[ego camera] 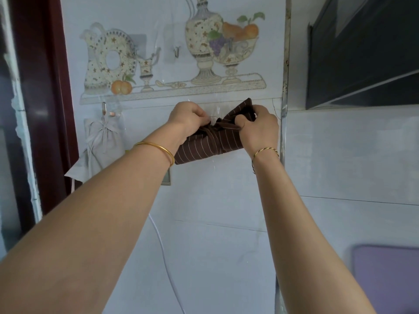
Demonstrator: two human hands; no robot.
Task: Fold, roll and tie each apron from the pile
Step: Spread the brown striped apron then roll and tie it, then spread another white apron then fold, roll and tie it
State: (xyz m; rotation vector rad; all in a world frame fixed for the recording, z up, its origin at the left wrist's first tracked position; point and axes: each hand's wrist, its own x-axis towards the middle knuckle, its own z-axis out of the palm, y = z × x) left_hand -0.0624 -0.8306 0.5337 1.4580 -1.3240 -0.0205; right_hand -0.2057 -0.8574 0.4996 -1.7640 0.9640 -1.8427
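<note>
Both hands hold the rolled brown striped apron (204,146) against the tiled wall (226,200), its long axis slanting up rightward: left hand (188,118) pinching the tie (215,130), right hand (258,128) gripping the upper end.

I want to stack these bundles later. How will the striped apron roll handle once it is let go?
The apron roll is soft cloth, so it probably sags or dents when squeezed. A strap binds its middle, so it likely stays rolled. Being roughly cylindrical, it may roll on a flat surface. It looks light: both hands hold it up easily.
</note>
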